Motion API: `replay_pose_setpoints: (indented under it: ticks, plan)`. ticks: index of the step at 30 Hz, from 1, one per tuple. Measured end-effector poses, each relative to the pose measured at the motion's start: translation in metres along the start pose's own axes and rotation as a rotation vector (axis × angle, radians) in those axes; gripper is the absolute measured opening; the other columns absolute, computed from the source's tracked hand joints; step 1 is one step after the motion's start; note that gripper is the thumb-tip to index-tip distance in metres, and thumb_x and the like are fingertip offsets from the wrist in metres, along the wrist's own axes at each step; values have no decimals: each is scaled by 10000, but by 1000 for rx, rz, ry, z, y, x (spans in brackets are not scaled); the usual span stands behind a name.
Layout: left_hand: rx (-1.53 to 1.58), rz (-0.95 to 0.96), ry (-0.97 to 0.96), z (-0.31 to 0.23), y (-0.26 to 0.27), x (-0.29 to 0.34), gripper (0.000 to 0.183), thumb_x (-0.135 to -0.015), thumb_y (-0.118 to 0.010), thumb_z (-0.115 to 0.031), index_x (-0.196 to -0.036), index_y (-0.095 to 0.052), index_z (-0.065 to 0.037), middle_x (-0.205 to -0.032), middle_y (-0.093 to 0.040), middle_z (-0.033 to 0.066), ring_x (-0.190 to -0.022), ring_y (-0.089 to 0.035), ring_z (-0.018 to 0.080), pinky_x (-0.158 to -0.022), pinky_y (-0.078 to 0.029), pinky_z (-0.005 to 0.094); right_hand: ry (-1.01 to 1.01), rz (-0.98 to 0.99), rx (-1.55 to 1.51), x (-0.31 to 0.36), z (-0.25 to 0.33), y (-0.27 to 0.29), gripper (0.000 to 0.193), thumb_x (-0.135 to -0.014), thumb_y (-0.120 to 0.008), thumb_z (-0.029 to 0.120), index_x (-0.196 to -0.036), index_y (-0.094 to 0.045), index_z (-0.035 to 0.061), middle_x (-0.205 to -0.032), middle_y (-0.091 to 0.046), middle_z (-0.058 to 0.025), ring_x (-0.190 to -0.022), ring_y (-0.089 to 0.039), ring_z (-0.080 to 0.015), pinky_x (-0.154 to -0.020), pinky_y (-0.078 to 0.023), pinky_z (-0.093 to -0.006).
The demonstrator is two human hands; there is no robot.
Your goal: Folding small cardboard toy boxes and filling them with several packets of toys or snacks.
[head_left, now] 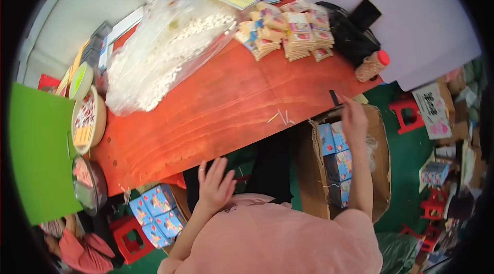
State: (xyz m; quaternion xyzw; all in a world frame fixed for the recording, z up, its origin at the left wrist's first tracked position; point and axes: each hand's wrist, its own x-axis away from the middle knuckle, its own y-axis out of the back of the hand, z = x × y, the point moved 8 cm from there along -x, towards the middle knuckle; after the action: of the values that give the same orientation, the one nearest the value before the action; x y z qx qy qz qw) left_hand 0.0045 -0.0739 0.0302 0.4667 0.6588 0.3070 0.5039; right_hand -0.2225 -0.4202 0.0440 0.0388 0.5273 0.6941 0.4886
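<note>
Red worktop (231,104), one, the largest thing; its long axis slants across the view, the near edge running from lower left up to the right. Open room: a broad bare band between the goods at the back and that near edge, widest toward the middle and right of the worktop.

Clear plastic bag (149,63) of small white pieces, one, sprawled over the worktop's back left part, long axis slanting from its left end up toward its back edge.

Open carton (311,186), one, just off the worktop's near right corner; long axis runs from the worktop back toward the person, open top facing up. At least four blue boxes (340,166) inside, in a row along that axis. A second group of blue boxes (159,212), at least four, sits below the worktop's near left part.

Packets (301,32) in several stacks at the worktop's back right; exact count cannot be told. One red-lidded jar (371,66) at its right end.

Left hand (216,184) at the worktop's near edge, fingers loosely spread, pointing toward the worktop; contact with the edge cannot be told. Right hand (354,119) above the carton, by the worktop's right corner, fingers bent; whether they pinch anything cannot be told.

Dark strip (334,98), one, at the worktop's near edge just beside the right fingers, long axis roughly front to back. Thin sticks (281,116), at least three, lie near the same edge, pointing different ways.
</note>
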Motion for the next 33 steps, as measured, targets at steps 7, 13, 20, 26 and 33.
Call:
replay_pose_setpoints:
  ticks: [7,13,20,26,33]
  plan:
    - [-43,-132,172,56,32,30,265,-879,-693,-100,-1131,-686,-20,-1461,-519,230,-1317,-540,380,-1163,-288,595,556,226,-26,-42,164,-103,274,-884,-647,72,-1158,-651,93,-1219,-620,-139,-1114,-606,-343,-903,-489,-462]
    - [-82,-273,317,103,70,62,261,-898,-665,-58,-1157,-651,-21,-1457,-519,235,-1296,-538,381,-1160,-297,599,445,125,-44,-88,228,-205,272,-889,-676,135,-1159,-650,115,-1219,-607,-151,-1116,-585,-368,-912,-478,-476]
    - [-12,-359,481,142,96,104,310,-862,-713,-89,-1159,-652,-25,-1432,-532,238,-1288,-548,397,-1133,-336,592,375,62,62,-110,221,-231,283,-932,-634,128,-1205,-632,55,-1137,-671,-163,-1076,-626,-379,-927,-505,-482]
    - [5,-452,503,179,150,114,267,-854,-733,-77,-1105,-660,-26,-1432,-527,232,-1193,-581,426,-1045,-460,507,328,17,93,-95,226,-237,259,-975,-594,115,-1214,-652,32,-1216,-649,-185,-1137,-599,-384,-976,-486,-485]
    - [-8,-616,590,272,214,102,226,-878,-717,-68,-1089,-664,-9,-1336,-576,227,-1159,-597,402,-977,-501,451,319,51,136,-95,222,-247,251,-980,-586,115,-1205,-659,30,-1269,-635,-166,-1160,-585,-377,-984,-478,-472]
